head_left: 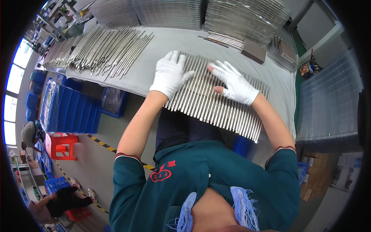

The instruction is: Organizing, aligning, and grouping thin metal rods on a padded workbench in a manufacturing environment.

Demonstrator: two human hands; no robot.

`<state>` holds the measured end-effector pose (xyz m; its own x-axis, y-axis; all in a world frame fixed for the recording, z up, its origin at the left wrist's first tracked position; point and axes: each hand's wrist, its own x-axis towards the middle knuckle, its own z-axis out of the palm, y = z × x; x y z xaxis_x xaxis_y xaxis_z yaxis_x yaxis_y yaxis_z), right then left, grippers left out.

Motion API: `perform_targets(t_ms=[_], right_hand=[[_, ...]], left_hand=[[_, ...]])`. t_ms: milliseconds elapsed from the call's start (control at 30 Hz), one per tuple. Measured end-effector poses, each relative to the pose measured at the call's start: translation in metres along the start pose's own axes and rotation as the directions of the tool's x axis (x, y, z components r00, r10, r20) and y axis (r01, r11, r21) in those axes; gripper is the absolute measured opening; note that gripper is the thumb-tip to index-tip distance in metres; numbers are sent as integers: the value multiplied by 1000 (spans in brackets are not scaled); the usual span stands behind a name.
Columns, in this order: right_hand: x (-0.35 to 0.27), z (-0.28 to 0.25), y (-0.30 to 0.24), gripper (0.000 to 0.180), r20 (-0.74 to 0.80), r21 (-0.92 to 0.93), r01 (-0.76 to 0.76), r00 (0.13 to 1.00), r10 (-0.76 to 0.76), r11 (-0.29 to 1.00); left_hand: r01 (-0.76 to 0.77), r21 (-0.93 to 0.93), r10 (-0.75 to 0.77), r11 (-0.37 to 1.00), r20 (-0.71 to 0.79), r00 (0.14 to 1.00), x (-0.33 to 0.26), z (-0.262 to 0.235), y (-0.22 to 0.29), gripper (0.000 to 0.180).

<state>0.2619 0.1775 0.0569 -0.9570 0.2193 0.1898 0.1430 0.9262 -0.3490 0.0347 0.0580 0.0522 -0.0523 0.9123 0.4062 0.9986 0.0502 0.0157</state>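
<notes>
Grey-covered worktable (162, 50) runs across the upper view; its near edge falls away to the floor on the person's side. Along the back sit stacks of ribbed metal sheets (239, 15); to the left, a loose heap of metal rods (100, 48), fanned and uneven. Centre, just in front of the person: a flat row of metal rods (216, 100) laid side by side, touching, their near ends overhanging the table edge. Both hands gloved in white and spread on top of this row. Left hand (170, 73) lies flat, fingers splayed, palm down on the row's left part, gripping nothing. Right hand (234, 83) also open and flat, fingers fanned toward the far ends, two fingertips bare where the glove is cut away. Judgement: even, light downward pressure from both palms would keep the rods in one layer; pushing sideways unevenly could make rods ride over each other or roll off the overhanging edge. A small dark block (254, 51) lies beyond, well apart.
</notes>
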Motion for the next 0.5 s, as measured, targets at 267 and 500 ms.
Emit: perform_targets(t_ms=[267,500], right_hand=[[12,18,-19,69,130,-221,161,982,-135,962],[-54,-16,-5,69,178,-165,128,979,-98,978]], left_hand=[[271,-202,-291,941,-73,954,-16,22,6,37],[280,-209,-275,937,55,960,-13,21,20,46]])
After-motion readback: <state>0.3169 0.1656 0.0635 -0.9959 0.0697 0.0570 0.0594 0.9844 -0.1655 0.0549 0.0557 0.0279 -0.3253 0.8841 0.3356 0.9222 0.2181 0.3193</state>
